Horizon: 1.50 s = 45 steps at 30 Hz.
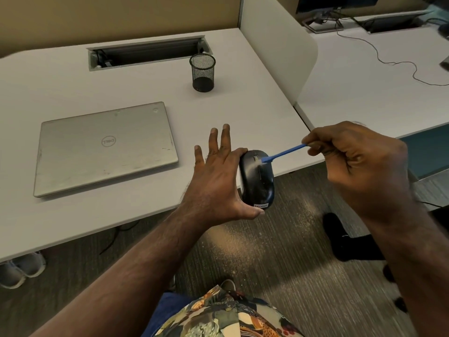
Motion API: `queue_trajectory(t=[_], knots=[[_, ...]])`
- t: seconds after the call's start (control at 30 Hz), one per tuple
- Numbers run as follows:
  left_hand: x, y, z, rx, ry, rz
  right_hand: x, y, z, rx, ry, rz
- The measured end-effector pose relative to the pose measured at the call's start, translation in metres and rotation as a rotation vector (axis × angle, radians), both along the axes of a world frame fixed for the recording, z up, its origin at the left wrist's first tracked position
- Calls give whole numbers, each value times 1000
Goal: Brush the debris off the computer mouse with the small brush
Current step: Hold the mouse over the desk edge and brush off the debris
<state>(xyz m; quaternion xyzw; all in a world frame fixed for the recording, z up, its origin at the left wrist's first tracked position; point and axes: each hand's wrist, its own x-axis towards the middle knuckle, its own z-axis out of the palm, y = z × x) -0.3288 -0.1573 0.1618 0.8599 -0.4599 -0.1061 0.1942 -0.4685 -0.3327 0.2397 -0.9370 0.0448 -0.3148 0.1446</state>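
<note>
Closed silver Dell laptop (107,148) flat on the white desk (60,76); black mesh pen cup (202,72) upright beyond it, near the open cable tray (145,53); grey sneakers (21,268) underneath, on striped carpet (279,263)

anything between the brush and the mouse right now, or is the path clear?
Nothing visible in the way. The right hand holds the small blue brush, whose head already rests by the scroll wheel of the mouse. The left hand grips the mouse from its far side, fingers clear of the top.
</note>
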Motion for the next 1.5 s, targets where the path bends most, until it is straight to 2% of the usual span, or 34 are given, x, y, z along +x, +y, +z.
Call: queue_trajectory(t=[0.1,0.47,0.7,0.93,1.13,1.5], knots=[[-1,-2,1,-8,5,-1,0,2,-4,15,-9,-12],[7,1,0,-56,96,105,-21,0,-8,-94,64,204],[6,-3,-1,-62,83,97,-21,1,-11,-64,-39,103],[9,-1,-1,-77,86,143,-24,1,-12,-83,80,184],[5,-4,-2,-50,42,115,-17,14,-14,-29,-11,183],[11,0,-5,-59,30,166,-22,8,-17,-50,153,107]])
